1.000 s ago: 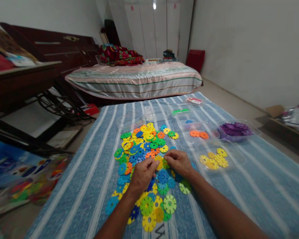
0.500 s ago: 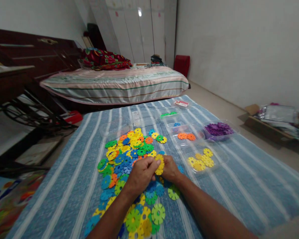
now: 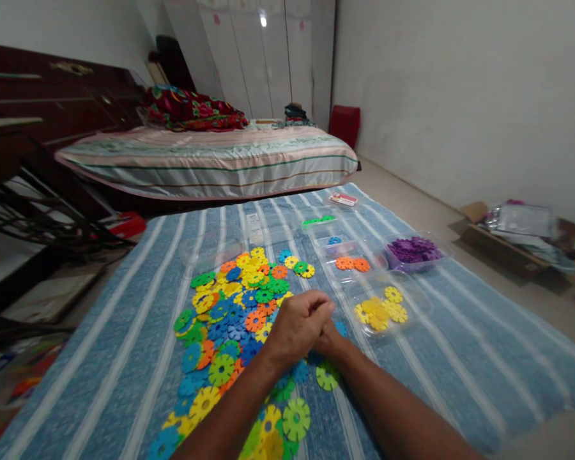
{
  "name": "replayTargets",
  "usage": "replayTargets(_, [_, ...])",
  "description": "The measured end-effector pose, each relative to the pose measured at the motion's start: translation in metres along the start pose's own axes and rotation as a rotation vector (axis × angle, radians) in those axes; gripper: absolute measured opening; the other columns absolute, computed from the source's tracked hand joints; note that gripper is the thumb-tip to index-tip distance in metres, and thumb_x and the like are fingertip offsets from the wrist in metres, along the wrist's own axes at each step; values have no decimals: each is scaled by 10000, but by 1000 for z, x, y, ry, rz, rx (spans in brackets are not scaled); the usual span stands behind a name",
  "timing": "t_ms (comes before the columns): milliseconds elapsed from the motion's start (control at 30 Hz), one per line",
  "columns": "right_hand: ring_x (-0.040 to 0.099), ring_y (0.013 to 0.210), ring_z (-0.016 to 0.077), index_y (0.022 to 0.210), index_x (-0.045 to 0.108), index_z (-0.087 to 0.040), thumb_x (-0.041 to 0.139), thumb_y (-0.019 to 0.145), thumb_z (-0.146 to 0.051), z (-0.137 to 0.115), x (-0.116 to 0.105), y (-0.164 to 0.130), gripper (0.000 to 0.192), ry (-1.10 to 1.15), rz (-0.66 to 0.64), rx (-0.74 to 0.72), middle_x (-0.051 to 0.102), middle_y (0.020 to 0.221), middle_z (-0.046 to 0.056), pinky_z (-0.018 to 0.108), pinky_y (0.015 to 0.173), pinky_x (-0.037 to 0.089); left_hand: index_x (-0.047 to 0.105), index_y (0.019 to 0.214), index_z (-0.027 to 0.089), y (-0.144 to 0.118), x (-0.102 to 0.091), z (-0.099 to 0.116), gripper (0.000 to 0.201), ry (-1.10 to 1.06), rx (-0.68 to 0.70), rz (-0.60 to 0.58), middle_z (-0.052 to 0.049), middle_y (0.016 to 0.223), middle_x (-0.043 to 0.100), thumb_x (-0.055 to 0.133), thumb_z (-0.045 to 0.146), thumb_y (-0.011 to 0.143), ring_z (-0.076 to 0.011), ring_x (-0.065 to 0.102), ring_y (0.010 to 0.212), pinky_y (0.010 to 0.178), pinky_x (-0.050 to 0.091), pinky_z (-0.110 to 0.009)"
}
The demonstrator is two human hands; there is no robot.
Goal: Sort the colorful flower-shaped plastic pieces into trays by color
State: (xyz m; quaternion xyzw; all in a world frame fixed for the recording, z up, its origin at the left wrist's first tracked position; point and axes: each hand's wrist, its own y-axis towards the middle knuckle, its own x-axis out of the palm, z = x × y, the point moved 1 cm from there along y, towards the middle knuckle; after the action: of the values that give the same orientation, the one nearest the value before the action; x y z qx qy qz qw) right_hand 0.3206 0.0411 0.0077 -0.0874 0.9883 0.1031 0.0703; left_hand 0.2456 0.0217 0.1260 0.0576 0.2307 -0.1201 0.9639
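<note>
Above the right edge of the pile, my left hand (image 3: pixel 301 324) is closed, its fingers curled in against my right hand (image 3: pixel 326 337). My right hand sits partly behind the left, and its fingers are mostly covered. Whatever is between the two hands is hidden. Under and left of them spreads a loose pile of notched flower-shaped plastic discs (image 3: pixel 237 313) in yellow, blue, green and orange. Just to the right, a clear tray (image 3: pixel 414 313) holds several yellow discs (image 3: pixel 377 313). A lime-green disc (image 3: pixel 326 375) lies below my right wrist.
Further back are clear trays with orange discs (image 3: pixel 352 263), a blue disc (image 3: pixel 334 241) and green discs (image 3: pixel 319 220). A tub of purple pieces (image 3: pixel 414 250) stands right. All rest on a striped blue cloth (image 3: pixel 464 358). A cardboard box (image 3: pixel 517 246) is beyond, on the floor.
The yellow discs seen between my hands earlier are now hidden. My hands have come closer together and shifted slightly right. The camera view has turned a little.
</note>
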Motion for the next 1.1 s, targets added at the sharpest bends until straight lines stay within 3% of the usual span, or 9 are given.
replayTargets(100, [559, 655, 146, 641, 643, -179, 661, 686, -161, -7, -2, 1, 52, -15, -52, -8, 631, 633, -34, 234, 597, 436, 709, 727, 204, -17, -19, -14, 238, 41, -27, 40, 26, 596, 632, 546, 361, 804, -127, 571, 593, 633, 462, -241])
replayTargets(267, [529, 595, 124, 726, 697, -196, 601, 756, -276, -14, 1, 4, 128, -20, -64, 13, 620, 617, -30, 224, 557, 394, 718, 745, 204, -52, -46, -39, 285, 88, -148, 148, 23, 589, 619, 570, 440, 808, -129, 567, 562, 571, 443, -236])
replayTargets(567, [496, 554, 129, 711, 676, -203, 579, 772, -366, -10, 1, -3, 199, -39, -57, 48, 579, 587, -15, 242, 527, 367, 705, 736, 201, -99, -89, -71, 288, -33, -298, 477, 11, 652, 669, 640, 481, 717, -131, 589, 550, 576, 516, -247])
replayTargets(900, [533, 573, 146, 702, 688, -206, 586, 789, -388, -17, -1, -8, 226, -96, -28, 34, 615, 605, 1, 265, 551, 410, 712, 785, 184, -118, -83, -91, 321, -89, -350, 624, -9, 666, 702, 665, 495, 721, -136, 625, 551, 566, 544, -253])
replayTargets(1100, [522, 563, 143, 707, 695, -206, 603, 800, -422, -21, -2, -10, 252, -108, -30, 55, 608, 605, 2, 258, 530, 412, 720, 815, 183, -123, -92, -98, 326, -59, -341, 733, 2, 627, 700, 661, 494, 739, -134, 635, 554, 564, 546, -244])
